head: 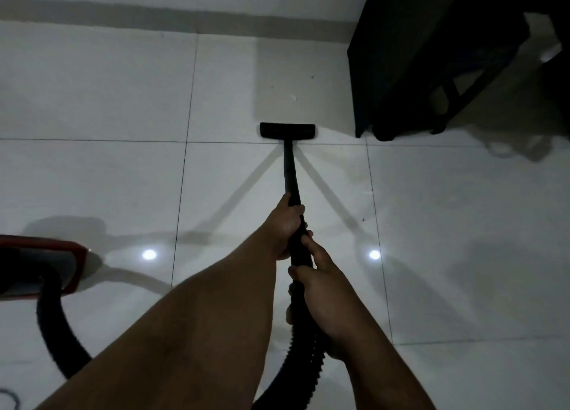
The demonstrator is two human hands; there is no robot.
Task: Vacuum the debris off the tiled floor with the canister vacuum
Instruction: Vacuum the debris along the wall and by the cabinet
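Head view: both hands wrapped around the black vacuum wand (290, 169) over the pale tiled floor (92, 85).

Left hand (285, 224) grips the wand higher up, right hand (320, 289) clasps the ribbed hose (303, 345), fingers closed. Floor nozzle (287, 130) lies flat at a grout line, small debris specks (294, 98) just beyond. Red canister (43, 266) sits at the floor's left edge; dark furniture (431, 55) stands far right.

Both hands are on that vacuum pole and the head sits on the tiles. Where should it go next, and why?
Probably a short push straight ahead. The floor nozzle rests flat on the tiled floor, and a few small specks lie just beyond it, toward the wall. The left hand and right hand both grip the wand, so a forward push looks easy. The dark furniture stands off to the right.
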